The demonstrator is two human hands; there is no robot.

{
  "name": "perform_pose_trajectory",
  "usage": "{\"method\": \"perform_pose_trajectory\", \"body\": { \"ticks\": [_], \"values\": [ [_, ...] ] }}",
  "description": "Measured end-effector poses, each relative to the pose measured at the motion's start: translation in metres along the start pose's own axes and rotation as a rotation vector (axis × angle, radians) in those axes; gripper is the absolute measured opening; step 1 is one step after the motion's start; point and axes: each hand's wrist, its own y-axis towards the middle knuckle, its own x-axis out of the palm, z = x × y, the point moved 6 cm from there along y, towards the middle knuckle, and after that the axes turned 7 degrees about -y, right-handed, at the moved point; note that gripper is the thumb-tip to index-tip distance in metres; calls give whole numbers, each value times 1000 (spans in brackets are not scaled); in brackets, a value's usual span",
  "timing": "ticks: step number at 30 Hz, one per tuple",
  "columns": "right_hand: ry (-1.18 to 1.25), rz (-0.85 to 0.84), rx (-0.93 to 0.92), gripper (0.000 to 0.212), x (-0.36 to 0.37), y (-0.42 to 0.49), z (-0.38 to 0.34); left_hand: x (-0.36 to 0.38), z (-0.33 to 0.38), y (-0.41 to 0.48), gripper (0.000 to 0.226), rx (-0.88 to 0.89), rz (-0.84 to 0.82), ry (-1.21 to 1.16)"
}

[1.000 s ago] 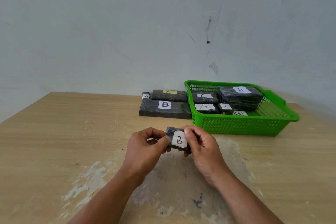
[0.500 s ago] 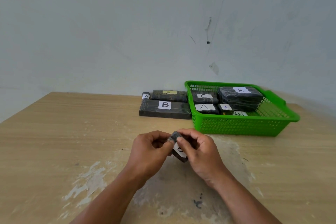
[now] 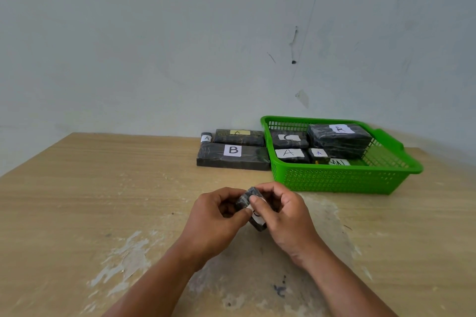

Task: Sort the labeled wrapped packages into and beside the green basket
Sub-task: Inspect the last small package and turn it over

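Pinched between left hand (image 3: 213, 216), right hand (image 3: 286, 216): small package (image 3: 243, 200) — basket (image 3: 334, 180) well apart.

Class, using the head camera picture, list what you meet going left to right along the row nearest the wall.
small A-labelled roll → package with yellow A label → green basket left rim → C-labelled package → largest package → basket handle

worn wooden table (image 3: 77, 213), pale wall (image 3: 154, 46)
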Motion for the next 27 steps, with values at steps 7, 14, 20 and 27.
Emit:
{"method": "perform_pose_trajectory", "body": {
  "ticks": [7,14,20,27],
  "values": [
    [45,-27,-9,16,1,-1,-1,0,3,0,23,19,20,42],
    [89,-32,-4,15,1,-2,-2,0,2,0,22,8,19,-2],
    [79,-30,-10,10,1,0,-1,0,2,0,20,4,10,-35],
    [130,-36,17,20,1,-1,0,-3,0,2,16,-6,75,-25]
  ]
}}
